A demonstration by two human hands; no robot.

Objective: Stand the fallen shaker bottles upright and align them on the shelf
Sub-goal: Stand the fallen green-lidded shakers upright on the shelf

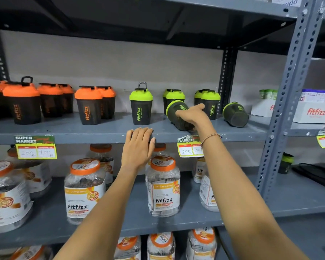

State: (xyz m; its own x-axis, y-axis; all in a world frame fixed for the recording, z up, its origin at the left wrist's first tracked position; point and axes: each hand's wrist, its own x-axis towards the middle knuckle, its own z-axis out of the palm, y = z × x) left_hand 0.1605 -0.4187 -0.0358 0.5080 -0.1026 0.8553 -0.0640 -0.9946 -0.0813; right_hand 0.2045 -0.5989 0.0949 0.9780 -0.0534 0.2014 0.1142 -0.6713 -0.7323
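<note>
Reaching up from the bottom of the frame, our two bare forearms come first, cut off below the elbows. Beneath them the lowest tier shows only the tops of jars [160,244], the rest cropped away. On the middle tier stand clear orange-lidded jars [163,186]; our arms cover parts of several, and the leftmost is cut by the frame edge.

Our left hand [138,147] lies flat, fingers together and extended, over the front lip of the grey shelf [94,133], holding nothing. Just beside it a price tag [189,146] is half hidden by our right wrist with its bead bracelet [210,137]; a second tag [36,147] hangs clear at left.

Our right hand [192,114] is wrapped over a fallen green-lidded shaker bottle [177,109], which is tipped with its lid toward the back left and its base toward the front edge. We cannot see the fingertips beyond the bottle. A second fallen shaker bottle [235,114] lies on its side near the right upright post [289,91], base toward us, untouched.

Upright green-lidded shakers: one [141,106] alone near centre with open shelf on both sides, then two pairs [209,102] partly hidden behind hand and tipped bottle. Orange-lidded shakers [89,105] fill the left in rows, the rear ones hard to count. Beyond the post, white boxes [312,111] are blurred.
</note>
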